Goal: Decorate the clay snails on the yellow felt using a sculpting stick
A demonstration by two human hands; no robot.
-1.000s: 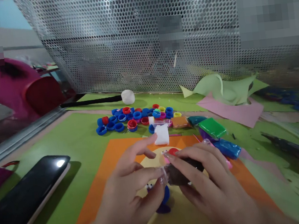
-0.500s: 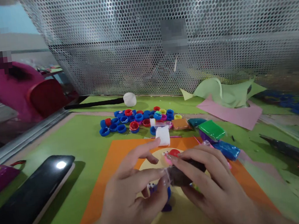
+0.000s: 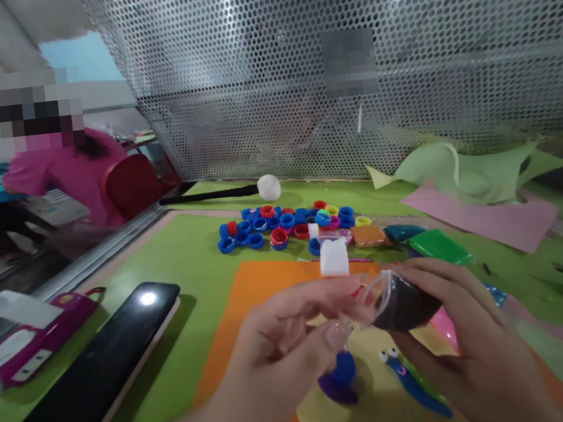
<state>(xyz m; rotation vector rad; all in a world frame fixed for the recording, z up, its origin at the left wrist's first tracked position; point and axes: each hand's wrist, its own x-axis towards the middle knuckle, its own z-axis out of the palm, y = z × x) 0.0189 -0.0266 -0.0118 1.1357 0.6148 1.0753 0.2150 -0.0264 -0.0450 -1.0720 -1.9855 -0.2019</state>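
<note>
Two hands meet over a dark packet

Taking the dark packet as the dial's centre, a black phone [image 3: 95, 375] lies on the green-covered counter [image 3: 192, 247] at nine o'clock. Also toward nine, and closer in, is the left hand [image 3: 276, 349]: its forearm rises from the lower edge, the fingers curl and reach rightward, and the thumb sits lower, apart from the index finger. Its fingertips are at the packet's clear wrapper end, but blur hides whether they grip it. Colourful caps [image 3: 287, 221] cluster at ten o'clock. A blue-and-purple figure [image 3: 340, 376] lies at eight, partly behind the left thumb, and a white block [image 3: 334, 258] at ten.

The dark packet [image 3: 406, 306] hangs above the papers, tilted, its clear end toward the left hand. Below it, at six, a blue worm figure [image 3: 413, 385] lies on the yellowish paper [image 3: 378, 415].

The right hand [image 3: 479, 341], at four o'clock, is clamped on the packet, fingers bent over its top and thumb beneath. A green packet [image 3: 441, 246] lies between one and two.
</note>
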